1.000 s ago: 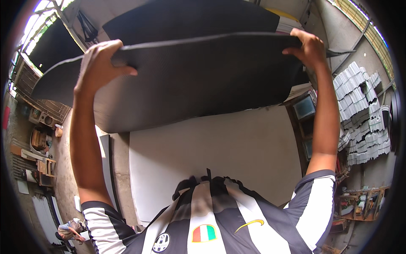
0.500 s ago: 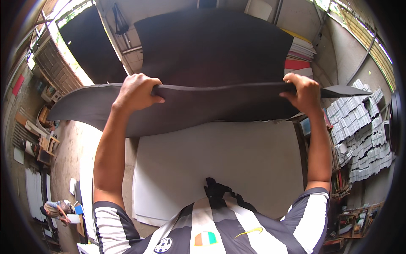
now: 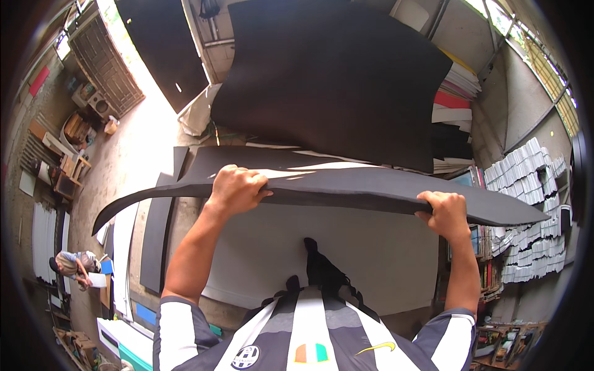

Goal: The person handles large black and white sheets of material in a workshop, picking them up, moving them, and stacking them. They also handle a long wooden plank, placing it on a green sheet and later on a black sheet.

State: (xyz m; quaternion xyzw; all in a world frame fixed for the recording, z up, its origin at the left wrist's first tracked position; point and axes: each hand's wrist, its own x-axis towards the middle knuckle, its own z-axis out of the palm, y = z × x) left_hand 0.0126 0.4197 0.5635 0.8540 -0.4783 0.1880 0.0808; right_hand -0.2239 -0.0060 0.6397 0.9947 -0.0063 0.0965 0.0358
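Observation:
A long, thick black foam-like sheet (image 3: 365, 182) stretches across in front of me, held up by its near edge. My left hand (image 3: 238, 190) grips that edge left of centre, fingers over the top and thumb beneath. Well to the right, my right hand (image 3: 444, 213) closes round the same edge. Beyond my hands both ends jut out, the left one drooping in a curve. Below the sheet lies a broad whitish panel (image 3: 371, 266), partly hidden by my legs and the held sheet.
A large black sheet (image 3: 328, 80) stands behind, beside stacked coloured sheets (image 3: 458, 86). Piles of pale strips (image 3: 526, 179) rise at right. Dark strips (image 3: 156, 241) lie at left. Farther left, a person (image 3: 77, 266) holds a white piece near a bright doorway.
The held sheet has come down and nearer, turning so that more of its upper face shows. Both hands are lower; my left has shifted rightward in view. The view itself has shifted too.

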